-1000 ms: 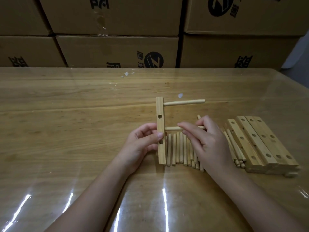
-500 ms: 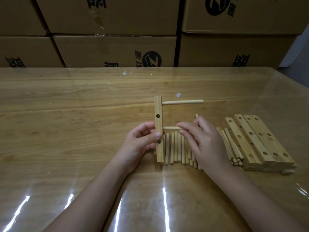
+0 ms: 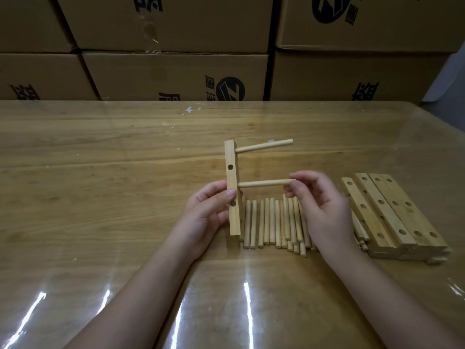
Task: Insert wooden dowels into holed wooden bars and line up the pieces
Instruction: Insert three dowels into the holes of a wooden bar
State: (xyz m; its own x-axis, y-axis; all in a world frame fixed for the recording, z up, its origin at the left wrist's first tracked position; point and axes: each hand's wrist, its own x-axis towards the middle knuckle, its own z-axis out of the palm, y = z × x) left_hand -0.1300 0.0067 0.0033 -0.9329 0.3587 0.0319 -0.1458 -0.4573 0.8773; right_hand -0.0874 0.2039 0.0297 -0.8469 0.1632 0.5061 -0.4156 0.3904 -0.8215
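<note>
Left hand (image 3: pixel 206 212) grips the pale holed wooden bar (image 3: pixel 231 157). Right hand (image 3: pixel 324 212) pinches a round wooden dowel (image 3: pixel 261 183); push squarely.

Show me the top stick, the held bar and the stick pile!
top stick (image 3: pixel 264 145), head view, mid-shaft.
held bar (image 3: pixel 231 157), head view, face above the hole.
stick pile (image 3: pixel 266 222), head view, a stick near its middle.

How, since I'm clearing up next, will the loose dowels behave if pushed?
Probably roll sideways: the loose dowels are round, lying on a glossy table. Likely stiff and light: the dowel pinched at its tip by the right hand shows no sag.
</note>
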